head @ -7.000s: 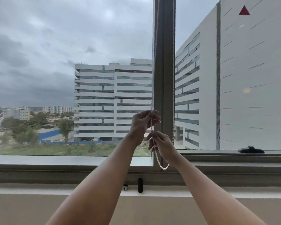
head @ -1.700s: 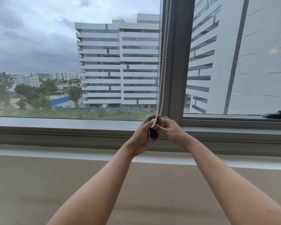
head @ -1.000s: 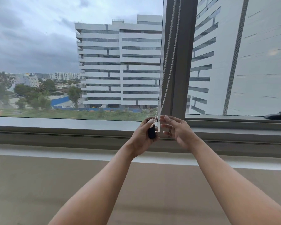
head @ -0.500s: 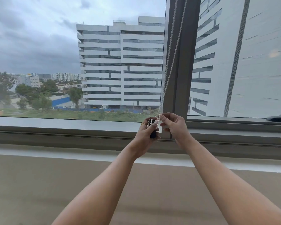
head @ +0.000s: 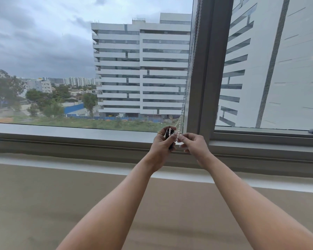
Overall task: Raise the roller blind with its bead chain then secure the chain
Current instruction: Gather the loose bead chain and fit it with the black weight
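Steeply slanted, white bead chain (head: 184, 103), two strands

we note bead chain (head: 188, 76): white, glossy plastic-looking beads. black clip (head: 171, 131): smooth, shiny plastic. window frame (head: 204, 69): matt grey metal. sill (head: 79, 204): smooth matt beige.

Both bare forearms reach forward and converge at the far middle. The left hand (head: 161, 144) curls round a small black cylinder (head: 170, 132); the right hand (head: 192, 143), just beside it, pinches a white bead chain (head: 178, 129).
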